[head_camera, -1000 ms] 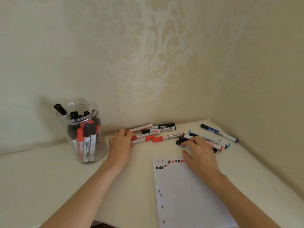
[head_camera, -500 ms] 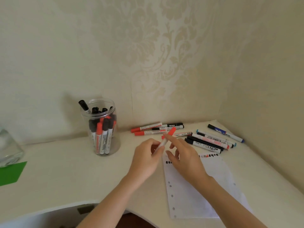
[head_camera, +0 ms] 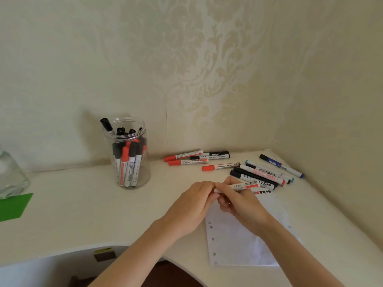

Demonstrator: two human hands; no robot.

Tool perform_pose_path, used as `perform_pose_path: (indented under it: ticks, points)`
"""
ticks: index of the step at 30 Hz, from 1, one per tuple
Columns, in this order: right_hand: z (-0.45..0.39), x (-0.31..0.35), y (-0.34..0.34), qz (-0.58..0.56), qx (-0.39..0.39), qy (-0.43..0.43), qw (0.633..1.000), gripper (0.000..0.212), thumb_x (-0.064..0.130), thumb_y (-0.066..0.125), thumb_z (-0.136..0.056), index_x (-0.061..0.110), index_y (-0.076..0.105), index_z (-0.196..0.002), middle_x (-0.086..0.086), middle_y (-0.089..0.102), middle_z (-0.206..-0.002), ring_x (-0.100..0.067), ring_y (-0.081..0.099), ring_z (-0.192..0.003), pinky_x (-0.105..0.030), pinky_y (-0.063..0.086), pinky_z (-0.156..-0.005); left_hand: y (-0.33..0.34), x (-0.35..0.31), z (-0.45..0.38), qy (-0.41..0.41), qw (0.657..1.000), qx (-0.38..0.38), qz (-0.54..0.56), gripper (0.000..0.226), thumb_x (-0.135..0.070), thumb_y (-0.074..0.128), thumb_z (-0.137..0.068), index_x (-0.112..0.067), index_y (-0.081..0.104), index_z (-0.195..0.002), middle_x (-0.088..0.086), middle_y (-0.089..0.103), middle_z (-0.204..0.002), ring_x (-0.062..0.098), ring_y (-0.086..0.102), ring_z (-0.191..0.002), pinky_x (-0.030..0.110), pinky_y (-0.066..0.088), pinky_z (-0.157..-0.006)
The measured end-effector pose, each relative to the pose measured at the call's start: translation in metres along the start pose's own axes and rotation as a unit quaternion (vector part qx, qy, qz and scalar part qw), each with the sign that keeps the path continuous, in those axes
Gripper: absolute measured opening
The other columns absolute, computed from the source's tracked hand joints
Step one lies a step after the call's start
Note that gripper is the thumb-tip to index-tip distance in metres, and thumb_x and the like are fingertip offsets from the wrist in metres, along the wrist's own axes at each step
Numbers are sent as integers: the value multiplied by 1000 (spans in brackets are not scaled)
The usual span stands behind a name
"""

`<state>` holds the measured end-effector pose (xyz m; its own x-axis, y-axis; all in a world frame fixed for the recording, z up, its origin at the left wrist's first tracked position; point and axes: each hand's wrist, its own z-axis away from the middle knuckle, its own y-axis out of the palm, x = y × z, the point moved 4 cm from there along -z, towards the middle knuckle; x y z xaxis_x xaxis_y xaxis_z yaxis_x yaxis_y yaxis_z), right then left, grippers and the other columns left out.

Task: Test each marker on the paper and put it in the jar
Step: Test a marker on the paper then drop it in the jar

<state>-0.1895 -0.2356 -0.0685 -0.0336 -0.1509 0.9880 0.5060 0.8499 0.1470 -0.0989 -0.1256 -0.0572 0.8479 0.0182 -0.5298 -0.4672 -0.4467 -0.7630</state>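
a cream corner desk [head_camera: 72, 206] seen from above, with patterned wallpaper behind it. at the far left edge stands part of a clear glass container [head_camera: 10, 177], and a green sheet [head_camera: 14, 207] lies just in front of it. further right, near the back wall, stands a clear plastic jar [head_camera: 129, 152], upright and holding many markers cap-up, red and black; one black-capped marker [head_camera: 106, 125] leans out over its left rim.

right of the jar, a loose group of markers lies flat on the desk: two red-capped ones and two black ones [head_camera: 196, 157] close together by the wall, then a single red-capped marker [head_camera: 220, 167] a little nearer, then a fan of black, red and blue markers [head_camera: 267, 172] reaching toward the right wall.

in the middle, nearer the viewer, both hands meet over the top edge of a white punched sheet of paper [head_camera: 234, 241]. the left hand [head_camera: 192, 206] has its fingers curled around the left end of a white marker with a red label [head_camera: 238, 186]; its cap end seems hidden in that hand, though this is hard to make out. the right hand [head_camera: 240, 200] pinches the barrel of the same marker, which is held level above the paper. small red and black test marks [head_camera: 262, 192] sit along the paper's far edge, just right of the hands.
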Motion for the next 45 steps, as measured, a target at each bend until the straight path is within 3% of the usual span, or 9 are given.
perform_pose_path:
  ticks: [4, 13, 19, 22, 24, 26, 34, 41, 45]
  points:
    - [5, 5, -2, 11, 29, -35, 999, 22, 21, 64, -93, 7, 51, -82, -8, 48, -60, -15, 35, -55, -24, 30, -49, 5, -1, -1, 2, 999, -18, 26, 19, -35, 36, -104, -23, 43, -90, -9, 53, -87, 8, 49, -79, 28, 44, -70]
    - [10, 4, -5, -2, 78, -60, 995, 24, 20, 57, -96, 9, 45, -79, -4, 43, -58, -14, 36, -54, -24, 32, -52, 4, 3, -6, 2, 994, 30, 109, 29, -49, 42, -99, -24, 52, -87, -1, 70, -82, 19, 59, -64, 43, 46, -62]
    - [10, 5, -5, 26, 81, -70, 994, 24, 20, 59, -97, 7, 47, -80, -5, 43, -58, -15, 37, -54, -24, 33, -52, -1, 1, -6, 3, 998, 44, 54, 26, -46, 42, -99, -26, 45, -83, -8, 53, -64, 11, 48, -56, 23, 35, -52]
    - [9, 3, -3, 60, 51, -73, 994, 28, 21, 60, -94, -1, 47, -84, -5, 43, -58, -14, 35, -53, -23, 31, -51, 4, 3, -4, -7, 998, 49, -48, 20, -45, 33, -102, -28, 42, -93, -13, 46, -80, 6, 46, -69, 19, 33, -60]
    - [7, 1, -4, 53, 33, -74, 995, 35, 22, 63, -91, -9, 47, -88, -7, 43, -61, -15, 35, -54, -23, 32, -50, 4, 2, -5, -21, 998, 41, -43, 22, -40, 33, -104, -23, 47, -103, -11, 52, -92, 6, 50, -78, 18, 38, -66]
    - [6, 2, -5, 53, 31, -77, 995, 37, 20, 64, -91, -13, 48, -90, -8, 43, -62, -15, 36, -54, -22, 33, -51, 4, 0, -6, -21, 998, 48, -18, 20, -38, 35, -104, -24, 47, -101, -14, 53, -87, 4, 51, -76, 17, 39, -63]
    - [9, 4, -5, 40, 74, -90, 992, 21, 18, 61, -93, 4, 51, -81, -3, 46, -59, -14, 37, -54, -24, 31, -52, -2, 0, -6, -6, 994, 78, 71, 20, -38, 44, -101, -21, 50, -91, -8, 53, -66, 9, 47, -58, 17, 33, -52]
    - [11, 5, -2, 31, 105, -114, 987, 36, 42, 74, -86, 13, 53, -78, -4, 47, -60, -14, 39, -54, -22, 32, -51, -6, 1, -3, -9, 989, 82, 119, 21, -40, 48, -99, -22, 56, -93, -1, 56, -65, 10, 46, -55, 24, 35, -54]
    - [14, 5, -2, 47, 120, -126, 984, 33, 39, 72, -88, 15, 53, -78, -5, 48, -62, -16, 40, -55, -23, 34, -51, -6, 0, -2, -6, 988, 93, 122, 18, -38, 52, -98, -22, 58, -92, -2, 55, -65, 8, 47, -56, 20, 34, -53]
